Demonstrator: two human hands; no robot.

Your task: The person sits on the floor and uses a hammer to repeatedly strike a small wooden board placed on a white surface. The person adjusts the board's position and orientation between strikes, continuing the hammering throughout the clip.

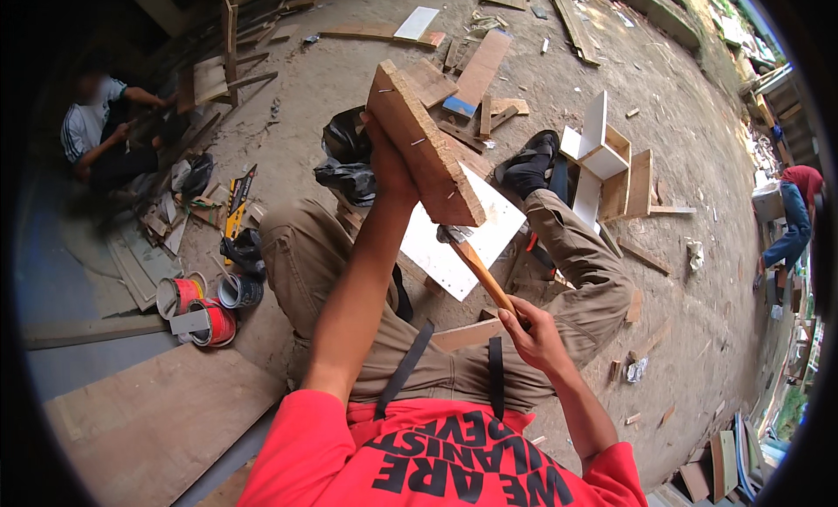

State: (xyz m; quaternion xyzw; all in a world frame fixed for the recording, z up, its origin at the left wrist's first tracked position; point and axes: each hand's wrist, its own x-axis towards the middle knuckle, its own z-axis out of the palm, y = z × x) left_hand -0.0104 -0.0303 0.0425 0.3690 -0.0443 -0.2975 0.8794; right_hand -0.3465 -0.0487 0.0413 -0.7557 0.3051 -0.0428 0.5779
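My left hand [389, 168] grips a short wooden board [423, 149] by its far left side and holds it up, tilted. Several nails stick out along the edge facing me. In my right hand [534, 334] is a hammer [485, 275], held by its wooden handle. Its metal head is close against the board's near lower corner; whether they touch I cannot tell. Below them, between my legs, lies a white panel [463, 261] with small dark dots along its near edge. The fingers of my left hand are partly hidden behind the board.
Red-labelled cans [212, 322] and a yellow-black handsaw [237, 201] lie left. Beyond my right foot stands a white-and-wood box-like piece [604, 153]. Wood scraps [480, 70] litter the ground. One person [105, 131] sits far left; another [790, 210] bends at far right.
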